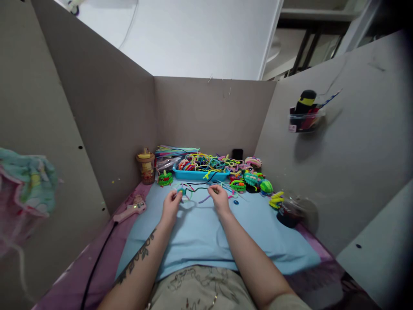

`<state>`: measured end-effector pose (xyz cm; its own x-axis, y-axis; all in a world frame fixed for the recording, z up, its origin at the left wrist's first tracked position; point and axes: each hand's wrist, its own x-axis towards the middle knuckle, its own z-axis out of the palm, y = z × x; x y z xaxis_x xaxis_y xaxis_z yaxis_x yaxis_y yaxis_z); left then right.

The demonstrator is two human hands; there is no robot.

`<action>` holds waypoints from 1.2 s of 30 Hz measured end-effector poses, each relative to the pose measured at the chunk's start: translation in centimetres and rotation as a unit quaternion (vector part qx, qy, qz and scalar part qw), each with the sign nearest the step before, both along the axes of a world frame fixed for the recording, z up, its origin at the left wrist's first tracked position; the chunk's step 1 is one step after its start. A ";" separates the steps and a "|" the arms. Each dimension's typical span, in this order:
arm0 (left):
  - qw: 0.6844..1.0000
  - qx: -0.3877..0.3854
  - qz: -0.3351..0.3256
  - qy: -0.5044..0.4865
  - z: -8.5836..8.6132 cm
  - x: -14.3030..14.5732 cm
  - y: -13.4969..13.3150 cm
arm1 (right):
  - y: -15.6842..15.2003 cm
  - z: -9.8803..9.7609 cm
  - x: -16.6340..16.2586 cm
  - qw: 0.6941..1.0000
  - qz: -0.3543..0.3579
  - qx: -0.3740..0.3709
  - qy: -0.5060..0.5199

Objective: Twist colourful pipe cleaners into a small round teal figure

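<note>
Over the blue cloth, my left hand (171, 206) is closed on a small piece made of bent pipe cleaners (182, 190), teal with pale green and white loops sticking out. A dark green pipe cleaner (199, 188) runs from that piece across to my right hand (220, 200), whose fingers pinch its other end. A purple pipe cleaner (204, 199) shows just left of my right hand; I cannot tell whether it is held or lying on the cloth. The fingertips of both hands are partly hidden.
Behind my hands stands a blue tray (193, 175) heaped with colourful pipe cleaners. A green frog figure (165, 178), a brown cup (146, 168) and a pink glue gun (130, 211) are left. Finished fuzzy pieces (251, 178) and a dark tub (289, 214) sit right. Grey partitions (213, 116) enclose the table.
</note>
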<state>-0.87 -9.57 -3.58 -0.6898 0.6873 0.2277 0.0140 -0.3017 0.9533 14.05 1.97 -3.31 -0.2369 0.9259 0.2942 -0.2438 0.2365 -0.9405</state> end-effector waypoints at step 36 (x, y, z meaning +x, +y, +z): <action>0.976 -0.036 -0.168 -0.137 0.3 1.1 -0.2 | -4.1 -0.8 -1.8 0.859 -0.100 0.409 -0.290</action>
